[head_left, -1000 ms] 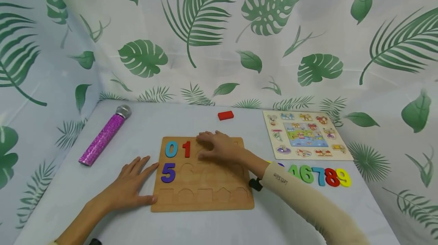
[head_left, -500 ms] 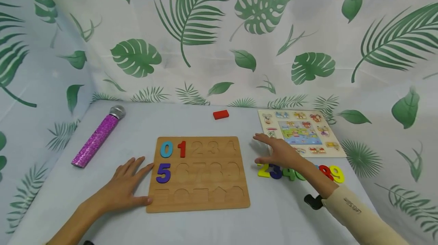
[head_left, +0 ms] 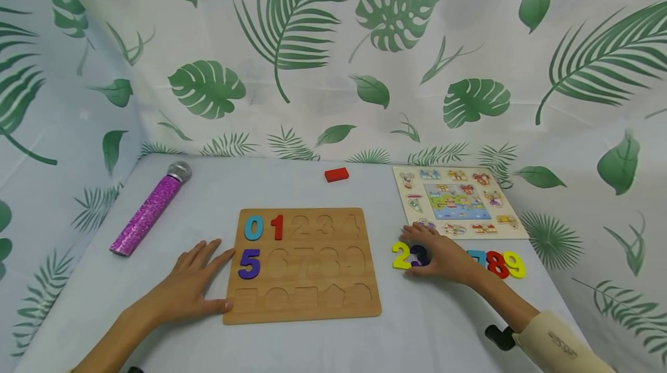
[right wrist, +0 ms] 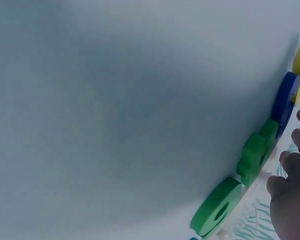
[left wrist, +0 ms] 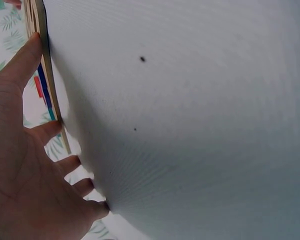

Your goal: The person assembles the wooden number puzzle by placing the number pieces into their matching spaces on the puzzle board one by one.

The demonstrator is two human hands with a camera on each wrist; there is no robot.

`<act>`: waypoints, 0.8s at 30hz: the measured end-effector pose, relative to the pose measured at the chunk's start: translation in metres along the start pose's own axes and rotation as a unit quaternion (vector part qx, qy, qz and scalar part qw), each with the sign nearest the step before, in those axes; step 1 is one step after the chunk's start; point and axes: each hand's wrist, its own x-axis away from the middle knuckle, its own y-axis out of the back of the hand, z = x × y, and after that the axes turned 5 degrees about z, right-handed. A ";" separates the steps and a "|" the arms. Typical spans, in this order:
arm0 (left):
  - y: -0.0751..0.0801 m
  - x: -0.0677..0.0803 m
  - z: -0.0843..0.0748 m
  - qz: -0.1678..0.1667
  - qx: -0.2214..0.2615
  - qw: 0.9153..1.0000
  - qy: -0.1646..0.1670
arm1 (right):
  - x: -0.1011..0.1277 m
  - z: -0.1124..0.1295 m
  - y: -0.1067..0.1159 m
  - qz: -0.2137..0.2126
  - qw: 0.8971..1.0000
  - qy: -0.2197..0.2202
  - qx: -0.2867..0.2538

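Observation:
My left hand (head_left: 179,289) lies with fingers spread at the left edge of a wooden number puzzle board (head_left: 307,234); its thumb and index fingertip touch that edge, as the left wrist view also shows. In the board sit a light blue 0 (head_left: 253,227), a red 1 (head_left: 277,227) and a purple 5 (head_left: 249,263). Over a row of loose numbers hovers my right hand (head_left: 443,256), thumb and fingers apart around a dark blue 3 (head_left: 420,255), beside a yellow 2 (head_left: 401,256). A green 4 (right wrist: 252,155) and green 6 (right wrist: 217,207) show in the right wrist view.
A light blue 7 (head_left: 477,257), red 8 (head_left: 497,264) and yellow 9 (head_left: 515,265) lie farther right. Behind them is a picture puzzle board (head_left: 513,229). A red block (head_left: 336,175) lies at the back, a glittery pink microphone (head_left: 148,211) at the left.
My right hand has moved from over the board rightward to the loose numbers and lowered toward the 2 and 3. My left hand has stayed at the board's edge.

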 end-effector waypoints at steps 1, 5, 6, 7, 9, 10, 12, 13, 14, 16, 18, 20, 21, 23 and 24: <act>0.000 0.000 0.000 0.000 -0.001 1.000 0.000 | 0.001 0.000 -0.001 0.000 1.000 0.001 0.000; 0.001 0.000 -0.001 0.001 0.001 1.000 0.002 | 0.002 -0.002 -0.003 0.003 1.000 -0.008 0.001; 0.001 0.000 -0.001 0.003 0.002 1.000 0.002 | 0.002 -0.002 -0.004 0.004 1.000 -0.012 0.002; 0.001 0.000 -0.001 0.004 0.002 1.000 0.003 | 0.002 -0.002 -0.004 0.005 1.000 -0.015 0.002; 0.001 0.000 -0.001 0.005 0.001 1.000 0.005 | 0.002 -0.003 -0.005 0.006 1.000 -0.018 0.001; 0.001 0.000 -0.001 0.005 0.000 1.000 0.005 | 0.002 -0.004 -0.006 0.006 1.000 -0.018 0.000; 0.000 0.000 0.000 0.005 -0.002 1.000 0.006 | 0.002 -0.003 -0.006 0.005 1.000 -0.018 -0.003; 0.000 0.000 0.000 0.004 -0.003 1.000 0.006 | 0.002 -0.003 -0.006 0.005 1.000 -0.017 -0.004; 0.000 0.000 0.000 0.004 -0.003 1.000 0.006 | 0.002 -0.003 -0.006 0.005 1.000 -0.017 -0.005; 0.000 0.000 0.000 0.004 -0.002 1.000 0.006 | 0.001 -0.002 -0.005 0.005 1.000 -0.018 -0.006; 0.000 0.000 -0.001 0.005 0.000 1.000 0.006 | 0.001 -0.001 -0.005 0.005 1.000 -0.019 -0.006; 0.000 0.000 -0.001 0.004 0.001 1.000 0.006 | 0.001 0.000 -0.005 0.005 1.000 -0.021 -0.005; 0.001 0.000 -0.001 0.004 0.000 1.000 0.005 | 0.001 0.000 -0.005 0.004 1.000 -0.021 -0.006; 0.001 0.000 -0.001 0.003 -0.001 1.000 0.005 | 0.000 0.000 -0.006 0.004 1.000 -0.022 -0.007; 0.000 0.000 0.000 0.002 -0.002 1.000 0.005 | 0.000 -0.001 -0.006 0.004 1.000 -0.021 -0.007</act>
